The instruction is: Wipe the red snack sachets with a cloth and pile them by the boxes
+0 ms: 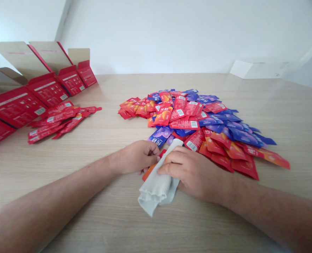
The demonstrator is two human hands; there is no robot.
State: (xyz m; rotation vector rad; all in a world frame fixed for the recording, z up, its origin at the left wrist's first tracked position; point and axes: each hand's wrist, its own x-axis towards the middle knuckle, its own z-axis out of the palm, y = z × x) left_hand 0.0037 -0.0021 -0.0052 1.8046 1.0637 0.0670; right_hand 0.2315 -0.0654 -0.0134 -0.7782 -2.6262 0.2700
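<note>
My left hand [138, 157] is curled, its fingertips pinching a red-orange sachet [148, 172] that lies partly under a folded white cloth [156, 188]. My right hand [189, 168] rests on top of that cloth with its fingers closed over it, pressing it against the sachet. Both hands sit at the near edge of a big heap of red, orange and blue sachets [198, 121] on the wooden table [105, 140].
A smaller row of red sachets [59, 119] lies to the left. Beside it stand several open red cartons [47, 88] with raised flaps. A flat white piece of card [256, 68] rests at the far right by the wall.
</note>
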